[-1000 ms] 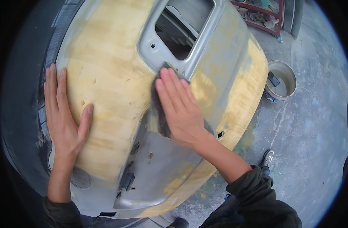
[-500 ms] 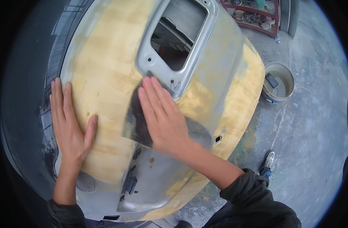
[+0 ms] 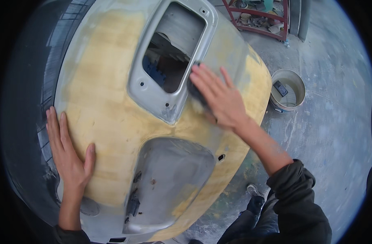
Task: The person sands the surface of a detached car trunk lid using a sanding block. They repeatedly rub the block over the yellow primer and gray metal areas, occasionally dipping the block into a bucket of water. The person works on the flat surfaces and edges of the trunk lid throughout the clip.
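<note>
A curved car body panel (image 3: 104, 77), grey with broad patches of yellow filler, fills the middle of the head view. My left hand (image 3: 70, 158) lies flat along its left edge, fingers stretched and holding nothing. On the right side of the panel, my right hand (image 3: 222, 101) presses a dark sheet of sandpaper (image 3: 197, 93) to the surface, beside the rim of a framed opening (image 3: 135, 79). Most of the sheet is hidden under the fingers, which are slightly blurred. Below the opening sits a grey recess (image 3: 173, 166) with small holes.
To the right, a round bucket (image 3: 303, 91) of cloudy water stands on the grey floor (image 3: 332, 134), with a dark block (image 3: 280, 88) inside. A red rack (image 3: 257, 30) with odds and ends is at the far right. Dark glossy bodywork (image 3: 27, 122) borders the left.
My right hand has swept right and slightly up with the sandpaper, from below the opening to its right side, uncovering the recess. The view has shifted; my left hand stays on the panel edge.
</note>
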`<action>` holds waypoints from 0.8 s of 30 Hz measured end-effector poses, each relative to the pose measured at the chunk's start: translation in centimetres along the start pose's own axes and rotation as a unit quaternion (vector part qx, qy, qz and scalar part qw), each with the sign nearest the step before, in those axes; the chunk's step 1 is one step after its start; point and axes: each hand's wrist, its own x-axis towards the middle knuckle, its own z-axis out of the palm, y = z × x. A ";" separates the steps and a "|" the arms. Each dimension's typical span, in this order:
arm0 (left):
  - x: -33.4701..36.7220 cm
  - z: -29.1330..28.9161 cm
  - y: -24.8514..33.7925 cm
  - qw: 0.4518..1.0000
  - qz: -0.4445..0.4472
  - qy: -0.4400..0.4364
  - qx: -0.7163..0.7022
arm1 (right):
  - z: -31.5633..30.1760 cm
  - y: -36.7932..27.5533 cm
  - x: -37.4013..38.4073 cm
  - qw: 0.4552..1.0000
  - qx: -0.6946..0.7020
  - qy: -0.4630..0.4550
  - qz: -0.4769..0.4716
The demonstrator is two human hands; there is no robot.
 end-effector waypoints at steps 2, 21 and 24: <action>-0.1 0.2 0.1 1.000 0.002 -0.004 -0.003 | -0.7 1.6 1.5 0.999 -0.019 0.047 -0.019; -0.6 0.3 -0.6 0.999 -0.012 -0.032 0.004 | -3.9 12.6 6.9 0.978 -0.037 -0.041 -0.201; -0.2 0.1 -0.5 0.999 -0.014 -0.032 0.001 | -5.1 15.7 8.9 0.981 -0.083 -0.025 -0.172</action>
